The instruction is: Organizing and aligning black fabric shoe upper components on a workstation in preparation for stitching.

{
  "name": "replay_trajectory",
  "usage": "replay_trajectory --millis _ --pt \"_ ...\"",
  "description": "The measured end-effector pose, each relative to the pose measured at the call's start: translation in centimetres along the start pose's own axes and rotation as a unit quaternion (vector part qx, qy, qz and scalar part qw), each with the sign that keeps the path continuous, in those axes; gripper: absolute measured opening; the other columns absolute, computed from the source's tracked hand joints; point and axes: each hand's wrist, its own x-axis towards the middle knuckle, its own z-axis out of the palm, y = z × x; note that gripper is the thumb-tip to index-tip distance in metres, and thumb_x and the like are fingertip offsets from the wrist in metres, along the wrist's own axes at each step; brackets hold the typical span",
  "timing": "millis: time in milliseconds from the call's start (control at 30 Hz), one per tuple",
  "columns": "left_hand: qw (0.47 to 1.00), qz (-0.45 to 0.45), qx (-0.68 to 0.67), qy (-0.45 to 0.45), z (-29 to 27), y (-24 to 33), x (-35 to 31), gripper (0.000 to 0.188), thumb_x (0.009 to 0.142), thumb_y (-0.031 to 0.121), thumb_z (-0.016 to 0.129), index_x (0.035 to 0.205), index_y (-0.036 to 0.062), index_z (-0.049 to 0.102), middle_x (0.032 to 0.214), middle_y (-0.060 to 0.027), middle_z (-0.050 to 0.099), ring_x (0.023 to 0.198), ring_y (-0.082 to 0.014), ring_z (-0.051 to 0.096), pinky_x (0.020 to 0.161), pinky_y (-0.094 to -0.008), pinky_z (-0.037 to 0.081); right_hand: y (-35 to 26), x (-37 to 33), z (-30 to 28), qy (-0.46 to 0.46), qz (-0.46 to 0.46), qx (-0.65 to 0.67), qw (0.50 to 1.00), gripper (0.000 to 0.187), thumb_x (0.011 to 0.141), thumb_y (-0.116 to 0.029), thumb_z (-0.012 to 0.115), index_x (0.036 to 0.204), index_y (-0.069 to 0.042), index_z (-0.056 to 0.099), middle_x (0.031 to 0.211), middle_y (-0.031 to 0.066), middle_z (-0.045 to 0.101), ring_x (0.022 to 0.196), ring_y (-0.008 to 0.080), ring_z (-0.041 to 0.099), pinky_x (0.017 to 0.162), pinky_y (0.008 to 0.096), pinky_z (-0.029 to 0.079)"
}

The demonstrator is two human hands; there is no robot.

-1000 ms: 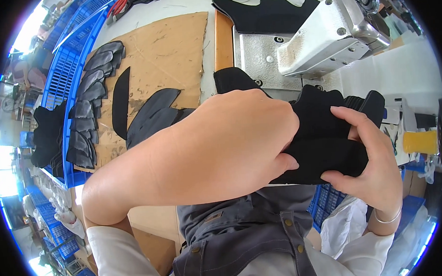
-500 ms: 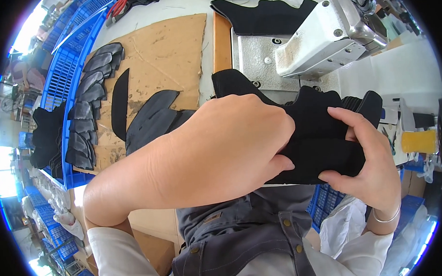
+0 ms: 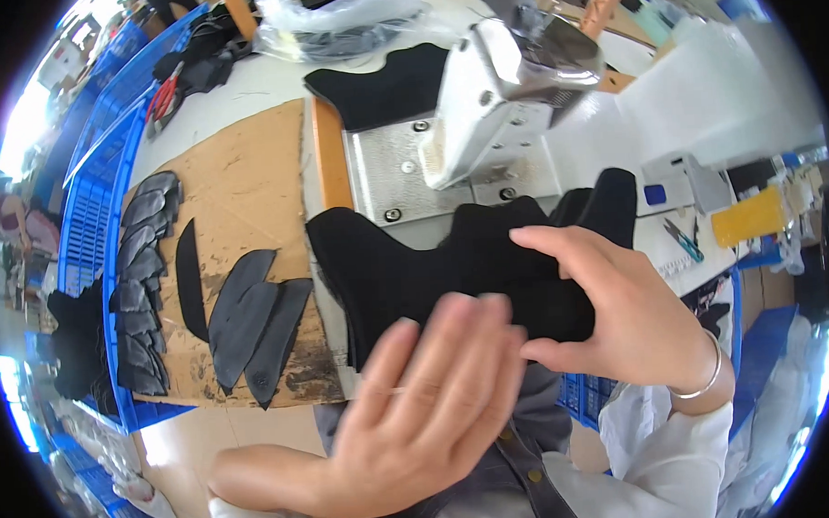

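A stack of black fabric pieces with wavy far edges lies in front of the white sewing machine. My right hand grips its right part, with the thumb at the near side and the index finger stretched over the top. The other fingers are mostly hidden. My left hand is open at the near edge of the stack, fingers stretched out and slightly smeared by motion. Whether its fingertips touch the fabric I cannot tell.
Cut dark grey pieces lie on a cardboard sheet at left, beside a row of overlapping pieces. A blue crate borders the cardboard. Red-handled scissors, teal-handled snips and a yellow roll are around.
My left hand has come off the top of the fabric, moved down toward me and opened. My right hand stays on the right part. The view has shifted, showing more of the table.
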Motion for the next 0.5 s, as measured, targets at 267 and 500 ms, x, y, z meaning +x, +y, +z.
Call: replay_trajectory --millis 267,500 --pt "0.998 -0.03 0.037 -0.032 5.1 2.8 -0.7 0.059 0.086 0.042 0.059 0.132 0.0058 0.053 0.138 -0.0151 0.051 0.129 -0.0305 0.048 0.107 -0.0445 0.034 3.5 -1.1 -1.9 -0.001 0.076 0.198 0.977 0.041 0.081 -0.006 0.07 0.119 -0.001 0.055 0.067 0.0038 0.056 0.054 0.0105 0.054 0.052 0.0261 0.043" --pt "0.998 -0.053 0.035 -0.028 4.9 3.0 -0.9 0.046 0.091 0.018 0.053 0.136 0.0266 0.051 0.135 -0.0092 0.056 0.126 -0.025 0.052 0.105 -0.0388 0.035 3.5 -1.5 -2.3 -0.036 0.066 0.179 0.981 0.03 0.082 -0.004 0.065 0.11 0.0 0.058 0.066 0.0068 0.059 0.054 0.0167 0.059 0.053 0.0305 0.045"
